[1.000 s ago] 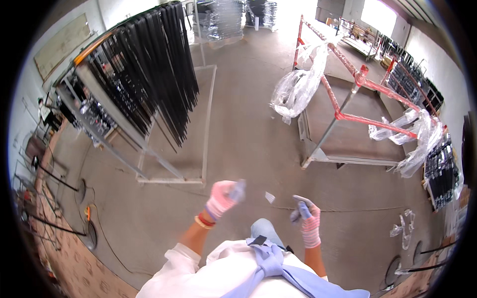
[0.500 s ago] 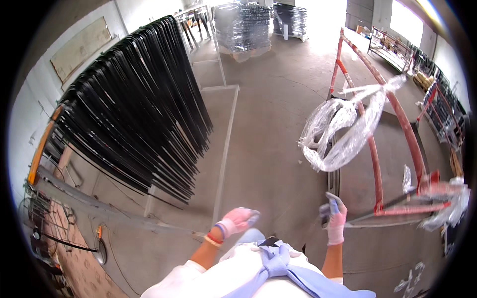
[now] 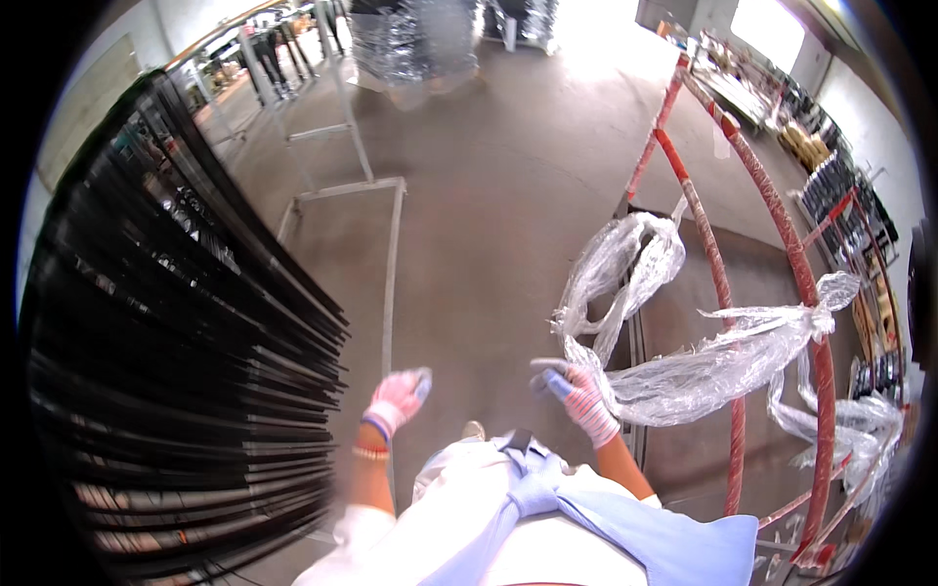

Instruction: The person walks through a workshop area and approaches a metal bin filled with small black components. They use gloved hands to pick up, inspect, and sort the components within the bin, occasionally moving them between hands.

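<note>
My left hand (image 3: 396, 398), in a pink-and-white knitted glove with grey-blue fingertips, hangs in mid-air right of a dense row of black metal bars (image 3: 186, 322). Its fingers are slightly bent and apart from the bars; I see nothing in it. My right hand (image 3: 580, 396), gloved the same way, has loosely bent, parted fingers and also seems to hold nothing. Just right of it hangs a bundle of clear plastic film (image 3: 684, 381), knotted to a red tube frame (image 3: 718, 264). Whether the hand touches the film I cannot tell.
A pale metal rack frame (image 3: 394, 254) stands on the floor beside the bars. Film-wrapped stacks (image 3: 415, 44) stand far ahead. Grey concrete floor (image 3: 489, 225) runs between the bars and the red frame. More racks (image 3: 850, 205) line the right wall.
The view has moved forward and turned, so the black bars are larger and closer at left. My right hand has moved left and inward; the film bundle now hangs close beside it.
</note>
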### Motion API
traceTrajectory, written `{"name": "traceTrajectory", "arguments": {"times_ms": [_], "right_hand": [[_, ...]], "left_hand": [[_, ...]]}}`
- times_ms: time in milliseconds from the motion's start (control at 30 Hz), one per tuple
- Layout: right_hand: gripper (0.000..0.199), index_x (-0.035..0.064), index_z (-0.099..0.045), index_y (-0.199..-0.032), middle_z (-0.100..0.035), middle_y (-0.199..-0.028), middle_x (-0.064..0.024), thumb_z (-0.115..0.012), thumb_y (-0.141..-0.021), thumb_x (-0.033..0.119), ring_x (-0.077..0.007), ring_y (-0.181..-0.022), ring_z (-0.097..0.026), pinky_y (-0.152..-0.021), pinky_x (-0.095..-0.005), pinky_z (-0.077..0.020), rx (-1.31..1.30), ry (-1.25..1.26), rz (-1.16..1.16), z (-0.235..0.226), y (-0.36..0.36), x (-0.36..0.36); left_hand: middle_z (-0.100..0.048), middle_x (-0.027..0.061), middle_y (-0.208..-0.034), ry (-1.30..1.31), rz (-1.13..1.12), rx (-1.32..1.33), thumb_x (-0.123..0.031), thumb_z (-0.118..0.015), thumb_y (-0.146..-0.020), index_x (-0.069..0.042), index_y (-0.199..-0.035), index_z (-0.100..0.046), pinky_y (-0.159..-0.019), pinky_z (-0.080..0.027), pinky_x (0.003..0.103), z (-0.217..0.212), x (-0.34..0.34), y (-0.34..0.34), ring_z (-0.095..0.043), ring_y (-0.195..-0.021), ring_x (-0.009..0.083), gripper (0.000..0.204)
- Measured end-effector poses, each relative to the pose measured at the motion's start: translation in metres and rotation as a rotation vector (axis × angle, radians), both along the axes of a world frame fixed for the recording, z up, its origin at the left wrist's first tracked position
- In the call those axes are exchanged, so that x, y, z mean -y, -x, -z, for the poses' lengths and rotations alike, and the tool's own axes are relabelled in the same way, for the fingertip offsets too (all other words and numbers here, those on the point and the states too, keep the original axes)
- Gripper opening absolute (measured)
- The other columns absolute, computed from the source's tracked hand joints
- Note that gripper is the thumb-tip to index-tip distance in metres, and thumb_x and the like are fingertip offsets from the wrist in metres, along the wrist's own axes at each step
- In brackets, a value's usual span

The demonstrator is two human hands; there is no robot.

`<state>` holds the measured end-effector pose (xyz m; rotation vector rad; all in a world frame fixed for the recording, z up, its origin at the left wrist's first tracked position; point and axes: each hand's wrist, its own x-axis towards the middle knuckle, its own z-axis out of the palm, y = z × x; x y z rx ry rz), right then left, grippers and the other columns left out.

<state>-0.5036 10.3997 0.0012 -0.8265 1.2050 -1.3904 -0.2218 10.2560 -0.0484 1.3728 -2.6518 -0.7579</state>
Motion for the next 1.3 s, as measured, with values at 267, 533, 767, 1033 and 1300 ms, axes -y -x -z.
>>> {"name": "traceTrajectory", "arguments": {"times_ms": [267,533,767,1033,1300], "right_hand": [[0.028,0.0028,-0.058,-0.111,-0.064,-0.090,-0.0089,-0.052,-0.089,0.020,-0.0144,-0.078,-0.062,-0.068,-0.0237,-0.0489,0.043,0.018,0.536,0.038,0.139,0.163],[0.021,0.0035,-0.061,-0.102,-0.065,-0.081,-0.0135,-0.052,-0.088,0.016,-0.0209,-0.069,-0.064,-0.065,-0.0313,-0.0540,0.261,-0.029,0.932,0.067,0.310,0.408],[0.024,-0.0005,-0.060,-0.104,-0.065,-0.082,-0.0119,-0.051,-0.089,0.016,-0.0187,-0.074,-0.063,-0.070,-0.0318,-0.0520,0.088,0.108,0.276,-0.015,0.387,0.655],[0.024,-0.0007,-0.060,-0.104,-0.065,-0.083,-0.0131,-0.052,-0.088,0.016,-0.0197,-0.075,-0.064,-0.071,-0.0331,-0.0524,0.240,0.031,0.103,-0.014,0.447,0.882],[0.056,0.0018,-0.057,-0.055,-0.056,-0.050,-0.0090,-0.045,-0.091,0.044,-0.0178,-0.047,-0.056,-0.063,-0.0333,-0.0495,-0.002,0.140,0.560,-0.033,0.608,1.011]], "left_hand": [[-0.039,0.0192,-0.131,0.333,0.508,-0.427,-0.026,-0.055,-0.081,-0.010,-0.126,-0.042,-0.100,-0.032,0.043,-0.076,0.234,0.241,-0.038,-0.120,0.0379,0.049],[-0.020,0.0194,-0.143,0.347,0.340,-0.036,-0.034,-0.055,-0.080,-0.005,-0.137,-0.025,-0.109,-0.016,0.041,-0.025,0.462,0.333,-0.019,-0.132,0.0357,0.071],[-0.026,0.0207,-0.139,0.395,-0.180,-0.154,-0.034,-0.052,-0.083,-0.002,-0.136,-0.023,-0.107,-0.021,0.042,0.001,0.629,0.337,-0.024,-0.129,0.0366,0.068],[-0.035,0.0213,-0.135,0.478,-0.459,-0.200,-0.027,-0.046,-0.088,-0.006,-0.131,-0.037,-0.105,-0.024,0.044,0.059,0.835,0.404,-0.033,-0.124,0.0393,0.049],[-0.056,0.0027,-0.119,0.223,0.355,-0.434,-0.027,-0.020,-0.096,-0.014,-0.079,-0.070,-0.108,-0.013,0.047,-0.084,1.103,0.648,-0.038,-0.123,0.0307,0.054]]}}
